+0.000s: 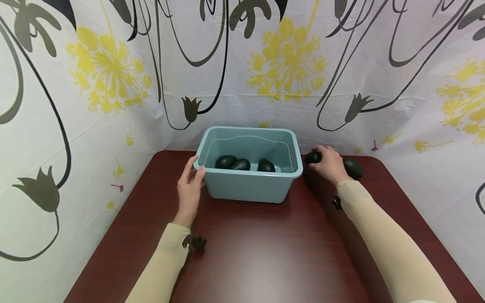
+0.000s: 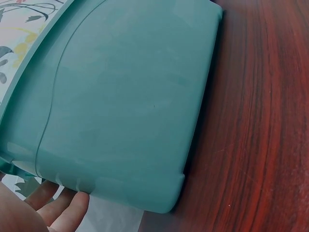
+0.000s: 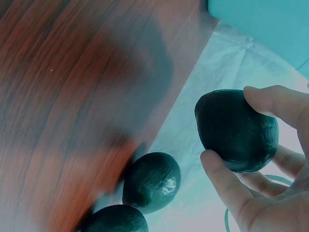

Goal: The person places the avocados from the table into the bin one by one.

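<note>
A light blue plastic bin (image 1: 246,187) stands at the back of the table with three dark avocados (image 1: 266,166) inside. My left hand (image 1: 188,193) grips its front left corner by the rim; in the left wrist view the fingertips (image 2: 79,205) lie against the bin's side below the rim. Just right of the bin, my right hand (image 1: 330,164) holds another avocado (image 3: 236,130) between thumb and fingers. Two more avocados, a nearer one (image 3: 151,182) and one cut off by the frame (image 3: 116,220), lie near the table edge in the right wrist view.
The dark red wooden table (image 1: 280,252) runs back to a white cloth (image 1: 242,84) with flower patterns, which hangs behind and on both sides. Each wrist wears a small black camera, the left one (image 1: 195,242) over the table.
</note>
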`<state>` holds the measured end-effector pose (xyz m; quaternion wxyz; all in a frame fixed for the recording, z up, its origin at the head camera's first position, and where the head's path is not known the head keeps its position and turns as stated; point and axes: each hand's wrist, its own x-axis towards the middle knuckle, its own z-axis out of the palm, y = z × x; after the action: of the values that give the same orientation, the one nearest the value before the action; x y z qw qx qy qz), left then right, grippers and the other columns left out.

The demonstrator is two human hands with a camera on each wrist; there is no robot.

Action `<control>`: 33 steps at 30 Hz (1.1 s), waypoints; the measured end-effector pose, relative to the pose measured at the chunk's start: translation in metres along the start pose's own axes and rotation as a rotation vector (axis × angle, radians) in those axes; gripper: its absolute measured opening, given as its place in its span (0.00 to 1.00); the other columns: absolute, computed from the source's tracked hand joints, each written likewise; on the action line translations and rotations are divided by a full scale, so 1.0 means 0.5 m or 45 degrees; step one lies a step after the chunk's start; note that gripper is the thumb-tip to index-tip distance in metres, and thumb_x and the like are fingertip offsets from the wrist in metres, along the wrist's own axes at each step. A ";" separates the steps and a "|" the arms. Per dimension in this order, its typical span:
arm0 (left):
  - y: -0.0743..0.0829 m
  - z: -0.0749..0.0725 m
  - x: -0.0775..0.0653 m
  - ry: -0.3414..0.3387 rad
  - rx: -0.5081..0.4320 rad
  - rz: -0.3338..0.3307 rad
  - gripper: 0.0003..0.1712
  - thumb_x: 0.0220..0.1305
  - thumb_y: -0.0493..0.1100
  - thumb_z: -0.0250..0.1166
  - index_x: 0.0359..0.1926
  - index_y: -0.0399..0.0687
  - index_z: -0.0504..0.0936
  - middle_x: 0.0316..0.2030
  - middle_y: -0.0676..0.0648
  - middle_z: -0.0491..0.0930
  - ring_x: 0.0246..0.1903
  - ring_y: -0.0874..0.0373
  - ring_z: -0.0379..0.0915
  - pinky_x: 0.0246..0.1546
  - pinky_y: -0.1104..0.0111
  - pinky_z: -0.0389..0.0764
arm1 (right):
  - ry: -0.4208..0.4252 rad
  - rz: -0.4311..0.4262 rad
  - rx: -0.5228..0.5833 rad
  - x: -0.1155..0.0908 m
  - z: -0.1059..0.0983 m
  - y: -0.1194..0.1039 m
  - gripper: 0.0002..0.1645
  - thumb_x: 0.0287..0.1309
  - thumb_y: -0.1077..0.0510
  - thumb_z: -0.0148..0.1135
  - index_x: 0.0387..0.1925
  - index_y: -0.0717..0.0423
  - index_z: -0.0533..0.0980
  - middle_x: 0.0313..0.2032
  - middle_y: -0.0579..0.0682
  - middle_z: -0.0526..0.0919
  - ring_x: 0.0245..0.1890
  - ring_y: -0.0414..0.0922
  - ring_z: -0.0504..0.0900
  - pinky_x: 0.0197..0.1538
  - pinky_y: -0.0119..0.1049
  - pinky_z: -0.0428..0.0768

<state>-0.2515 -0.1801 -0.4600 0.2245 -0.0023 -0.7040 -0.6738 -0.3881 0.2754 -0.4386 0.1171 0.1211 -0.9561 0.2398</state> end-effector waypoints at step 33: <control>0.046 -0.002 -0.015 -0.048 -0.016 -0.020 0.31 0.71 0.53 0.64 0.72 0.62 0.69 0.64 0.38 0.72 0.55 0.49 0.74 0.55 0.51 0.78 | 0.122 -0.041 0.042 -0.047 -0.041 -0.059 0.39 0.52 0.56 0.76 0.66 0.55 0.72 0.60 0.64 0.72 0.56 0.65 0.73 0.54 0.66 0.71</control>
<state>-0.2375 -0.1768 -0.4405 0.2058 -0.0109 -0.7038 -0.6798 -0.3539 0.2642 -0.4146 0.1646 0.1269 -0.9432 0.2593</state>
